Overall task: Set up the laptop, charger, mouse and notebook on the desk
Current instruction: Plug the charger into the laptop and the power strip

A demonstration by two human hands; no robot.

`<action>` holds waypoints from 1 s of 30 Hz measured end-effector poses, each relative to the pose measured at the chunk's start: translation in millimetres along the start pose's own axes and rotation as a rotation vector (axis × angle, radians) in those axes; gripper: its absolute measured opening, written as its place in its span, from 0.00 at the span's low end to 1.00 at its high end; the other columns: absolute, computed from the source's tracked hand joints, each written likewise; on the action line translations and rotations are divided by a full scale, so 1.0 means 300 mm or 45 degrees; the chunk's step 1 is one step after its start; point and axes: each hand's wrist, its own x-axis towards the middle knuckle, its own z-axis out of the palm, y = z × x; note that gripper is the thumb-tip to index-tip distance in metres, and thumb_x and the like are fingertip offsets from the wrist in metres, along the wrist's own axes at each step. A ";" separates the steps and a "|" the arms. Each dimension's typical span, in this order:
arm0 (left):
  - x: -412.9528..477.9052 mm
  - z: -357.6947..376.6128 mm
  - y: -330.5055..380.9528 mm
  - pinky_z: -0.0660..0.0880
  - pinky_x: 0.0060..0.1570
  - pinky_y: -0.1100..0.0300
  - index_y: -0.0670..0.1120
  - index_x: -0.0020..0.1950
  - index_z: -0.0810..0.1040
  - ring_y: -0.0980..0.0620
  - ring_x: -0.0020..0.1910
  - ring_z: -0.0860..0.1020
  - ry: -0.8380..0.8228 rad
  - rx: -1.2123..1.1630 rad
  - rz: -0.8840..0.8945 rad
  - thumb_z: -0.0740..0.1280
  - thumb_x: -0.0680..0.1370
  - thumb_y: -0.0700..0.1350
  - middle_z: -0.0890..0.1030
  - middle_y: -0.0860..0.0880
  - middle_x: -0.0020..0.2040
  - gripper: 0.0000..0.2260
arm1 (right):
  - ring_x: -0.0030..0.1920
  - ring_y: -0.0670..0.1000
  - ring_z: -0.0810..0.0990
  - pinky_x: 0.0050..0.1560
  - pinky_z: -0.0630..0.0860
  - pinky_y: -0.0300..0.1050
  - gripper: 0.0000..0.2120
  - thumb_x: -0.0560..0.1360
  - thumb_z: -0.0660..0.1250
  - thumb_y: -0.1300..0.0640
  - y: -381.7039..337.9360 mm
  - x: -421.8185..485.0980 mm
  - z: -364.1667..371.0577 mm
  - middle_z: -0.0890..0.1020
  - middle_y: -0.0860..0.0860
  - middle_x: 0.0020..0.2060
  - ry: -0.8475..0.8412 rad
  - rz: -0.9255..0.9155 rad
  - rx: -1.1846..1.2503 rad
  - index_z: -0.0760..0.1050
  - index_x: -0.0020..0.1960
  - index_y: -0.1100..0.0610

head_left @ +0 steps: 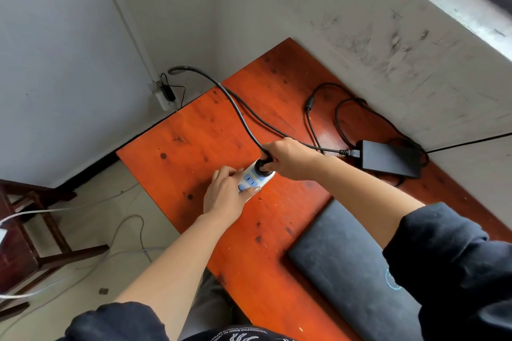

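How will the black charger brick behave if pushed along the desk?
Probably slides flat rather than tips: the charger brick is low and lies on its broad face. The desk looks glossy, so little grip. Its looped cables would likely drag and may snag; one leads toward the right hand gripping the plug.

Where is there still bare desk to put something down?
Bare wood: left of the thick cord out to the left edge of the desk; the far corner between cord and wall; a strip between the power strip and the laptop. Crowded: by the wall around the charger brick and its cables, and where left hand and right hand meet the plug.
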 end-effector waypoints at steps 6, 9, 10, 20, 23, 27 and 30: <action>0.008 -0.008 -0.002 0.73 0.50 0.57 0.50 0.68 0.71 0.49 0.63 0.67 -0.064 0.034 0.008 0.63 0.77 0.60 0.70 0.48 0.63 0.23 | 0.29 0.49 0.68 0.25 0.62 0.43 0.08 0.78 0.64 0.55 -0.053 0.020 0.021 0.70 0.51 0.33 -0.033 0.065 -0.257 0.68 0.48 0.60; 0.009 -0.013 -0.004 0.69 0.45 0.60 0.50 0.67 0.72 0.49 0.62 0.66 -0.085 0.007 0.011 0.63 0.76 0.60 0.70 0.48 0.62 0.22 | 0.30 0.52 0.68 0.26 0.62 0.45 0.07 0.77 0.64 0.60 -0.059 0.013 0.026 0.66 0.50 0.30 -0.005 0.068 -0.268 0.65 0.45 0.59; 0.009 -0.014 -0.003 0.69 0.45 0.60 0.51 0.67 0.72 0.49 0.62 0.66 -0.093 -0.006 0.002 0.63 0.76 0.60 0.70 0.49 0.62 0.22 | 0.31 0.54 0.69 0.28 0.64 0.47 0.07 0.77 0.63 0.60 -0.057 0.008 0.032 0.66 0.50 0.30 0.007 0.063 -0.262 0.64 0.45 0.59; 0.010 -0.011 -0.007 0.68 0.45 0.61 0.52 0.66 0.74 0.50 0.60 0.66 -0.081 -0.080 -0.023 0.65 0.75 0.60 0.70 0.50 0.62 0.22 | 0.33 0.58 0.71 0.34 0.72 0.54 0.09 0.79 0.62 0.58 -0.014 -0.011 0.028 0.73 0.56 0.32 0.034 0.059 -0.021 0.64 0.43 0.59; 0.010 -0.006 -0.013 0.68 0.43 0.61 0.53 0.65 0.74 0.51 0.60 0.66 -0.073 -0.079 -0.007 0.65 0.75 0.60 0.71 0.50 0.61 0.21 | 0.34 0.59 0.71 0.31 0.69 0.52 0.07 0.79 0.60 0.59 -0.026 -0.018 0.048 0.74 0.57 0.33 0.024 0.077 -0.051 0.64 0.45 0.59; 0.010 0.000 -0.014 0.69 0.43 0.60 0.52 0.65 0.74 0.51 0.60 0.66 -0.045 -0.105 -0.010 0.65 0.75 0.59 0.71 0.50 0.60 0.21 | 0.34 0.58 0.71 0.29 0.65 0.48 0.04 0.78 0.61 0.61 -0.052 0.018 0.048 0.67 0.52 0.29 0.014 0.044 -0.191 0.70 0.50 0.62; 0.011 0.006 -0.012 0.69 0.43 0.61 0.51 0.65 0.74 0.51 0.60 0.67 -0.037 -0.117 -0.035 0.66 0.75 0.58 0.72 0.50 0.61 0.21 | 0.35 0.58 0.73 0.30 0.69 0.49 0.05 0.78 0.62 0.60 -0.046 0.028 0.043 0.67 0.52 0.30 0.017 0.022 -0.175 0.70 0.49 0.62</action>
